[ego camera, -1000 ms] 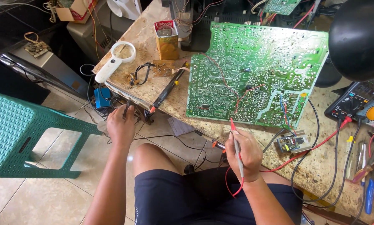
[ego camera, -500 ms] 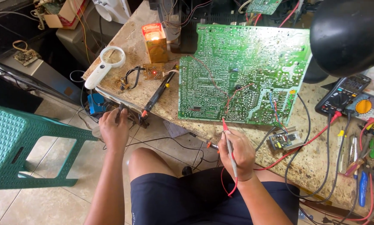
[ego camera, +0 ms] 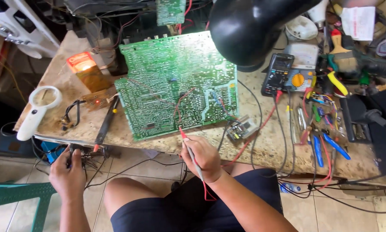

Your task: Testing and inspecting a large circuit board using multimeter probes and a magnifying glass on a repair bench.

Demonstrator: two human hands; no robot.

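Gripping a red probe (ego camera: 188, 144) whose tip meets the green circuit board (ego camera: 178, 83) on the tabletop (ego camera: 266, 146), the right hand (ego camera: 203, 157) is closed, while the left hand (ego camera: 68, 172) pinches tangled wires (ego camera: 87, 155).

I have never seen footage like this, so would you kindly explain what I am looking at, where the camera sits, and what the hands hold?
The camera is worn on a person's head and looks down over their lap at a cluttered workbench. No machine is at work, only two bare hands. The right hand holds a red test probe like a pen, its tip at the edge of a big green circuit board propped on the bench. The left hand reaches below the bench edge into a tangle of dark wires; what it grips I cannot tell. Also on the bench lie a white magnifying glass, a black soldering iron, a multimeter and coloured hand tools. A black lamp shade hangs above.
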